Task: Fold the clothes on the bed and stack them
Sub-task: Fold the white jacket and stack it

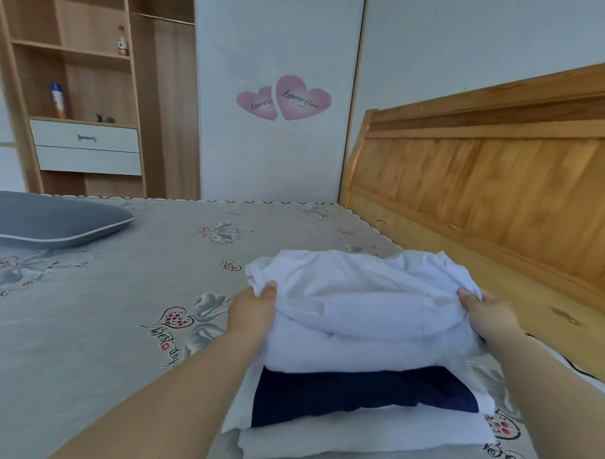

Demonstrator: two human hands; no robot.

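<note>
Both hands pinch the soft white folded shirt point(357, 300): the left hand point(253, 310) at its 9 o'clock edge, the right hand point(486, 313) at its 3 o'clock edge. It sits on top of the pile, over a dark blue folded cloth point(364, 393). I think this is the stacking step. Next, let go and pat it flat so the pile stays neat.

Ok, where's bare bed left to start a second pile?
Bare sheet lies left of the stack, between it and the grey pillow, and beyond it toward the wardrobe. The right is crowded: the headboard runs close beside the stack.
</note>
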